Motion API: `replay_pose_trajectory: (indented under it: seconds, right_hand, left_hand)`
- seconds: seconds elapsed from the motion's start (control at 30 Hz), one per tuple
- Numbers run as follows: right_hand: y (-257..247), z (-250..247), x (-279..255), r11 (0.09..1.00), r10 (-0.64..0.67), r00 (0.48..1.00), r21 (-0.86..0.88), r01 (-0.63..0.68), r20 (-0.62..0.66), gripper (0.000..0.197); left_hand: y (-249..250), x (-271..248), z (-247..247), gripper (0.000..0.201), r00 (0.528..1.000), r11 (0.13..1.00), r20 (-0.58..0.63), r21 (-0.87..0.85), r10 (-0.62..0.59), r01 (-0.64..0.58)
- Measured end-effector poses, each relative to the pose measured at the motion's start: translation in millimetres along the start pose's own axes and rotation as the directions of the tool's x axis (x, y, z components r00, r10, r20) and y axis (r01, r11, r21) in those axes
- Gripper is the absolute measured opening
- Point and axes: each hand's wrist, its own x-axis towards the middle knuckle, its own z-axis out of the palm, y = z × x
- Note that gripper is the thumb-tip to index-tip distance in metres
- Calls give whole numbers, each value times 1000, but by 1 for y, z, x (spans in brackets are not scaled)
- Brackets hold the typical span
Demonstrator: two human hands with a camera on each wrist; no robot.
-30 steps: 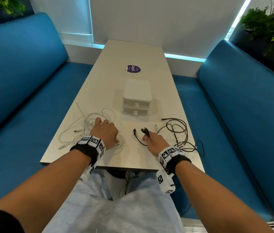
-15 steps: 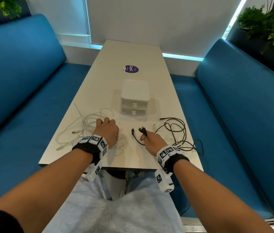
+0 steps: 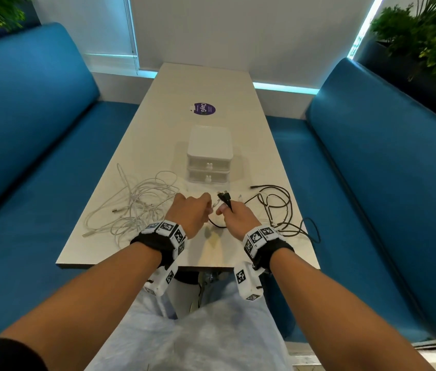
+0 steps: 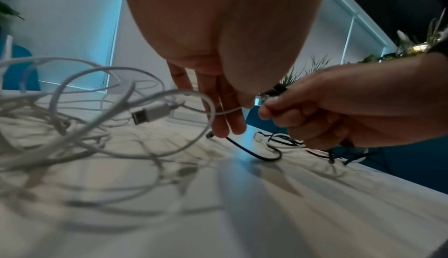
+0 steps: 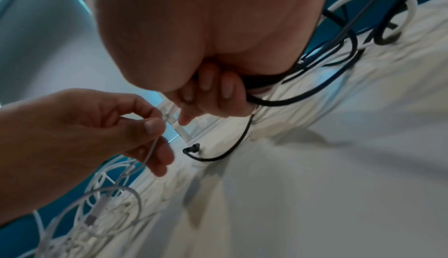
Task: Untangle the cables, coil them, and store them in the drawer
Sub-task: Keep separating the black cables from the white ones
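Near the table [image 3: 158, 108] edge, black cable [image 3: 275, 207] ends are gripped by the right hand [image 3: 238, 218] and a white cable [image 3: 142, 199] is pinched by the left hand [image 3: 190, 212]; each should be drawn out slowly.

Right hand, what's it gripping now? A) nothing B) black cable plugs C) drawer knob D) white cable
B: the right hand has its fingers curled round the black cable, whose plugs stick up above the knuckles; the white cable is with the left hand.
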Motion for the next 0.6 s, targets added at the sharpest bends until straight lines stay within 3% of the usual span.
replay_pose_trajectory:
  seconds: [0.13,0.23,0.3,0.4,0.6]
  right_hand:
    - [-3,-1,0,991,-57,998,122,62,-39,34]
    - [2,-2,2,989,-92,994,107,97,-52,31]
    - [5,-1,4,994,-93,994,52,96,-59,29]
    - [7,-1,6,997,-73,992,27,76,-102,30]
    - [3,6,4,998,-67,997,5,67,-45,30]
  left_hand:
    - [6,0,8,13,998,976,-46,-218,-29,18]
    - [5,2,10,11,998,951,-36,-305,-54,41]
    - [2,2,10,12,999,972,9,-229,-49,49]
    - [-3,2,9,20,995,998,104,64,-5,-1]
    - [-6,1,17,27,998,999,58,-19,35,-34]
